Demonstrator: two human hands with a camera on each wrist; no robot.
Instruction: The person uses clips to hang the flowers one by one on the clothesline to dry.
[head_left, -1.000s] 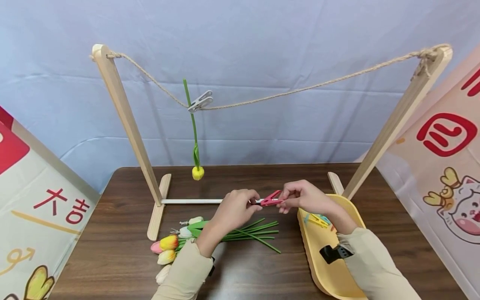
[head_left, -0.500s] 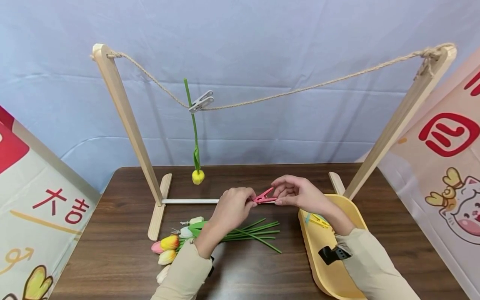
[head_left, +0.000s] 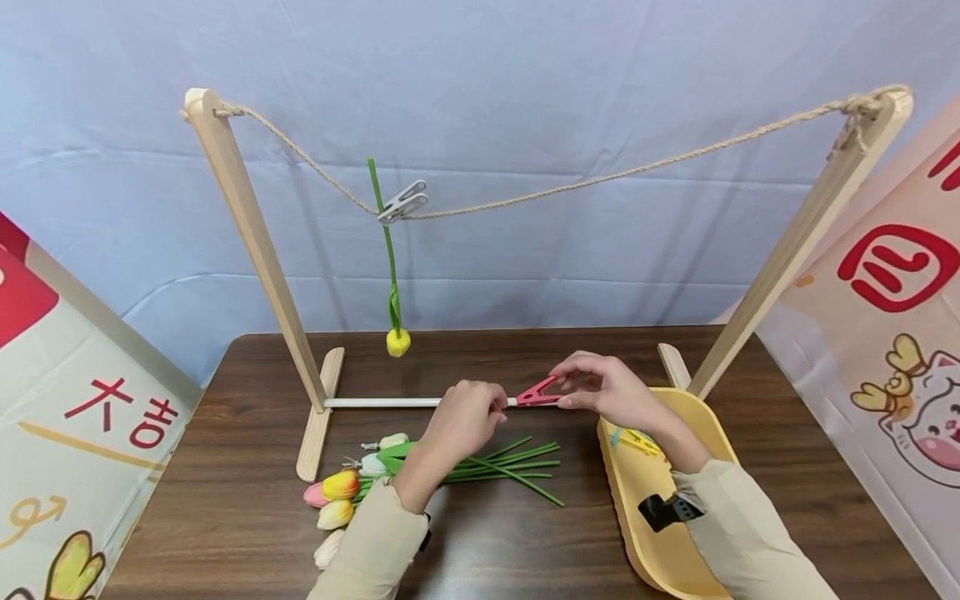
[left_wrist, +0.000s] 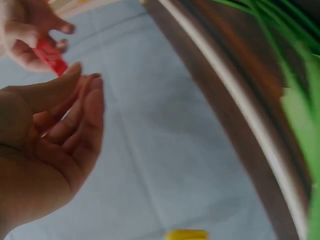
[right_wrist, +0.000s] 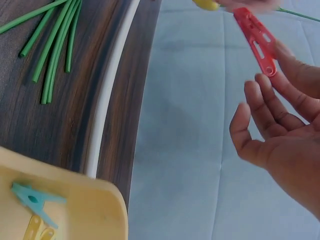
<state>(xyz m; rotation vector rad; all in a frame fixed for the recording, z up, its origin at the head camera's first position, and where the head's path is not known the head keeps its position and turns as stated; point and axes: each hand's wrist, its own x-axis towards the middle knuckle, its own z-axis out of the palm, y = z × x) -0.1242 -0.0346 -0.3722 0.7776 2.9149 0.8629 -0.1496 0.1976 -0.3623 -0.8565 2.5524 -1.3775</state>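
Note:
My right hand (head_left: 607, 387) pinches a red clothespin (head_left: 537, 392) by its handle end, thumb on one side and fingers on the other. In the right wrist view the clothespin (right_wrist: 256, 42) slants up from the thumb. Its nose end points at my left hand (head_left: 463, 421), whose bent fingers stand just left of it with a small gap in the head view. In the left wrist view the left thumb and fingertips lie close to the clothespin (left_wrist: 51, 56). Below the hands, a bunch of artificial tulips (head_left: 337, 487) lies on the table, green stems (head_left: 517, 462) pointing right.
A wooden stand (head_left: 255, 242) carries a sagging rope (head_left: 600, 179). A grey clothespin (head_left: 403, 202) holds a yellow tulip (head_left: 398, 342) upside down on it. A white rod (head_left: 382, 402) joins the stand's feet. A yellow basket (head_left: 637, 542) at right contains yellow and blue clothespins (head_left: 636, 441).
The left fingers gripped the clothespin's nose end earlier and are now slightly apart from it. The right hand has shifted a little, keeping hold of the clothespin. The hanging tulip sways slightly.

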